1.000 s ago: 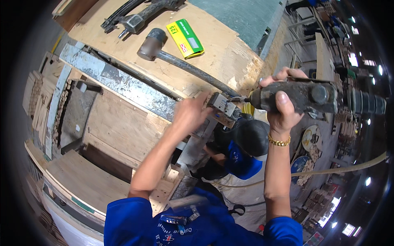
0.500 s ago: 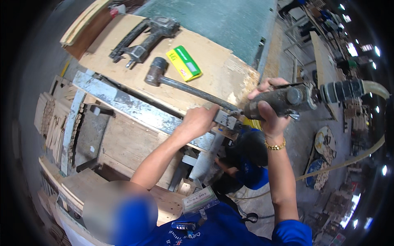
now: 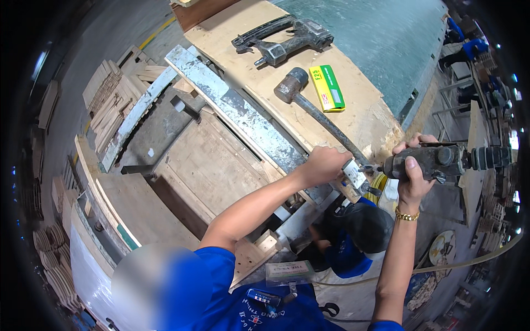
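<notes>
Starting far left, pale timber strips lie heaped on the floor, and beside them a scuffed metal beam slants down toward the middle. Below the beam sits a broad wooden panel, its edge framed in lighter wood.

Up on the plywood benchtop, a dark nail gun lies on its side, and just below it is the mallet, its long handle running down to the right. And here's the left hand, knuckles up, fingers curled in tight, right against the near end of a small pale block; whether those fingers are actually pinching the block, I can't tell. Above, near the mallet's head, a green and yellow box lies flat.

Beneath the block, a co-worker in a dark cap and blue top is bent low. Now to the right: the dark power tool lies level, its narrow nose pointing left at the block, the tip right beside it. The right hand has it firmly, fingers wrapped over the far side, thumb across the near one. A gold bracelet circles that wrist, and a pale hose curves away below toward the right edge.
</notes>
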Motion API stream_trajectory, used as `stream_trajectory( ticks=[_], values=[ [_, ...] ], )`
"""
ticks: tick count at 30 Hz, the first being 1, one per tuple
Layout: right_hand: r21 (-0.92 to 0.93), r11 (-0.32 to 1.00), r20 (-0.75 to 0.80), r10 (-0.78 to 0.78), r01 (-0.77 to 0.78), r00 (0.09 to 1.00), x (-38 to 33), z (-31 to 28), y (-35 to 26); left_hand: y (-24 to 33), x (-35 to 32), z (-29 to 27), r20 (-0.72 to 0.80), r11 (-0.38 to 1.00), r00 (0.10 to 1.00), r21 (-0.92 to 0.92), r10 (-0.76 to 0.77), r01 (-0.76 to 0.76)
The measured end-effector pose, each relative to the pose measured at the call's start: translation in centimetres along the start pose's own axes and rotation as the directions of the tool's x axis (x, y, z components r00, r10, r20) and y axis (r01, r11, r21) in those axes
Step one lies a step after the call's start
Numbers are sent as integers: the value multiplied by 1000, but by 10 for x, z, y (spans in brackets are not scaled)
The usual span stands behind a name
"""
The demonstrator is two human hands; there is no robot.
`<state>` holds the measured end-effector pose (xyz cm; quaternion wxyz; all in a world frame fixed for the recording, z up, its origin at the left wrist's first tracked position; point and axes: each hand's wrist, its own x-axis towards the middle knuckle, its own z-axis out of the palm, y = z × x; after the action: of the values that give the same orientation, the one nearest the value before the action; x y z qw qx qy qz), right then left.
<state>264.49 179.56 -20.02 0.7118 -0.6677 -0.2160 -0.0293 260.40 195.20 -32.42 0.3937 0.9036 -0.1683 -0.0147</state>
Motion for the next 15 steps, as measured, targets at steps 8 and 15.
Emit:
stream_trajectory(
  ticks=[8,15],
  values=[
    [44,999,-4,-30,30,1000,2,-2,4,-2,6,-1,-2,999,999,-9,-52,52],
    [61,998,-60,-26,29,998,-6,-3,2,-6,8,-3,115,996,989,5,-89,89]
  ],
)
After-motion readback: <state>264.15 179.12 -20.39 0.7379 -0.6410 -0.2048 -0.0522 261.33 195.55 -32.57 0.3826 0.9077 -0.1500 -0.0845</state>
